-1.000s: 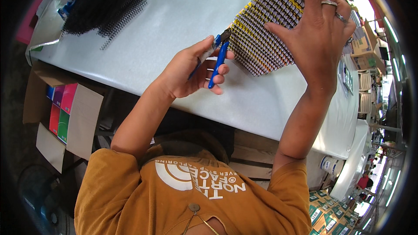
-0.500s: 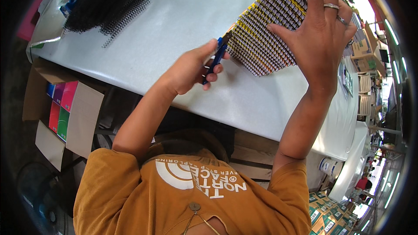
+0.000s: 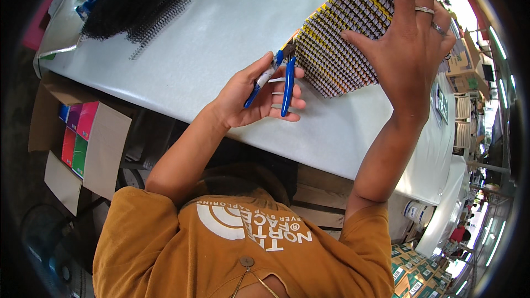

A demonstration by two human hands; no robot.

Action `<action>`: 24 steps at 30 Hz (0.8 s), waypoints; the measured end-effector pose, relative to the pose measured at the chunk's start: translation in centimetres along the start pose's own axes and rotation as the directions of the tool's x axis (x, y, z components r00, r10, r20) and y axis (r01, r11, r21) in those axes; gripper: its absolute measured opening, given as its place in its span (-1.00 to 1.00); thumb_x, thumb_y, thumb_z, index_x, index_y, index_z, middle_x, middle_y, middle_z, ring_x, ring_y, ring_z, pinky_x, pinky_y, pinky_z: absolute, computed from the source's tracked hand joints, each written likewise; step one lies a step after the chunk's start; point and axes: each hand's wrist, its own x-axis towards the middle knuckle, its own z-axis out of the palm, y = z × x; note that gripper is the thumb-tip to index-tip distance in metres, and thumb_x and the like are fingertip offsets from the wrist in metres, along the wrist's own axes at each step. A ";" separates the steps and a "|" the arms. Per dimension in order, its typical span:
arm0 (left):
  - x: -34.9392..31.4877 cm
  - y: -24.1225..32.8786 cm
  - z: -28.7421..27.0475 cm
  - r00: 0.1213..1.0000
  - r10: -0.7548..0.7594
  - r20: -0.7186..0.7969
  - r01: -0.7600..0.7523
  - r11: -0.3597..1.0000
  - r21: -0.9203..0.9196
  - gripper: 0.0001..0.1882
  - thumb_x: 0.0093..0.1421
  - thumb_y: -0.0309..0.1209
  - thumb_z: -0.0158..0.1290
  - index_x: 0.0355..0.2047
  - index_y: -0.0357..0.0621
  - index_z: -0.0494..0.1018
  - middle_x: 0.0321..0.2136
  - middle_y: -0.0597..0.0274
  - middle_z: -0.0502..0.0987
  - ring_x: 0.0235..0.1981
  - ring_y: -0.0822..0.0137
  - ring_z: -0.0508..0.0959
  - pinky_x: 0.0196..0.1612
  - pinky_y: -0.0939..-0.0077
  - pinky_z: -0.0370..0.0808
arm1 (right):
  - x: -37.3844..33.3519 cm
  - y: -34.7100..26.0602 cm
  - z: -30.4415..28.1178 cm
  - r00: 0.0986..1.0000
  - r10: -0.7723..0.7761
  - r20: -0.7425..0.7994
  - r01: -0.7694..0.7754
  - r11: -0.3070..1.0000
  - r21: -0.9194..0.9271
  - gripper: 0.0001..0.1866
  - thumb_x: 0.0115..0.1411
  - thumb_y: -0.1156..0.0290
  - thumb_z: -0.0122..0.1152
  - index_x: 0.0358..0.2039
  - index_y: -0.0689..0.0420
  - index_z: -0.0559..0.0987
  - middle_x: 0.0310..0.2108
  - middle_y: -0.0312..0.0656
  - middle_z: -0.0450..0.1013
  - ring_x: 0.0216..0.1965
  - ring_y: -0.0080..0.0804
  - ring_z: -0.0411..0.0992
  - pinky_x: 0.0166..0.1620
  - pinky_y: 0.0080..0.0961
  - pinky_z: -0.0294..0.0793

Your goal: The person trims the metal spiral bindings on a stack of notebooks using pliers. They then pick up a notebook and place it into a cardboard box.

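In my left hand (image 3: pixel 236 95) is a pair of blue-handled wire cutters (image 3: pixel 288 87), its handles spread apart and my fingers around and behind them. The dark jaws reach the near left edge of a stack of spiral-bound notebooks (image 3: pixel 334 55). Rows of dark coils and yellow and pale page edges show along the stack. My right hand (image 3: pixel 408 52) lies over the right side of the stack, thumb and fingers spread, with rings on two fingers. Whether the jaws touch a coil end I cannot tell.
A pile of loose black spiral coils (image 3: pixel 135 8) lies at the far left of the white-covered table (image 3: pixel 232 33). Below its left edge stands an open carton (image 3: pixel 107 149) with colourful boxes. More cartons (image 3: pixel 462 63) and a white bucket (image 3: pixel 418 211) are at the right.
The cutters' handles have gone from squeezed together to spread apart as my left fingers opened. The jaws stay by the stack's edge. My right hand has shifted slightly right.
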 end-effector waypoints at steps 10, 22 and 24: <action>0.2 -0.6 3.7 0.768 0.539 -0.346 0.416 -0.009 0.909 -0.47 0.31 0.05 -0.35 -0.11 -0.17 0.33 -0.36 0.12 0.50 -0.38 0.26 0.51 -0.31 0.29 0.42 | 0.2 -0.6 -0.6 0.999 -0.032 0.027 0.033 0.998 -0.050 0.19 -0.63 0.37 0.56 0.19 -0.11 0.25 0.08 -0.26 0.22 0.08 -0.26 0.14 0.11 -0.23 0.07; -0.4 1.3 0.5 0.977 -0.014 -0.215 0.072 0.961 0.268 -0.41 0.30 0.06 -0.35 -0.05 -0.22 0.33 -0.29 0.03 0.51 -0.35 0.12 0.54 -0.33 0.23 0.47 | -10.7 8.8 6.4 0.877 0.343 -0.335 -0.120 0.834 0.539 0.44 -0.45 -0.37 0.38 0.27 0.22 -0.15 0.28 0.03 -0.18 0.28 -0.04 -0.09 0.23 -0.10 -0.06; -0.3 0.5 2.8 0.838 0.270 -0.473 0.266 0.556 0.788 -0.46 0.31 0.03 -0.33 -0.08 -0.20 0.34 -0.32 0.07 0.51 -0.37 0.17 0.53 -0.33 0.29 0.43 | -12.1 5.9 9.1 0.826 0.563 -0.040 -0.281 0.472 0.836 0.49 -0.50 -0.49 0.24 0.29 0.16 -0.21 0.30 0.05 -0.22 0.31 -0.09 -0.14 0.28 -0.11 -0.14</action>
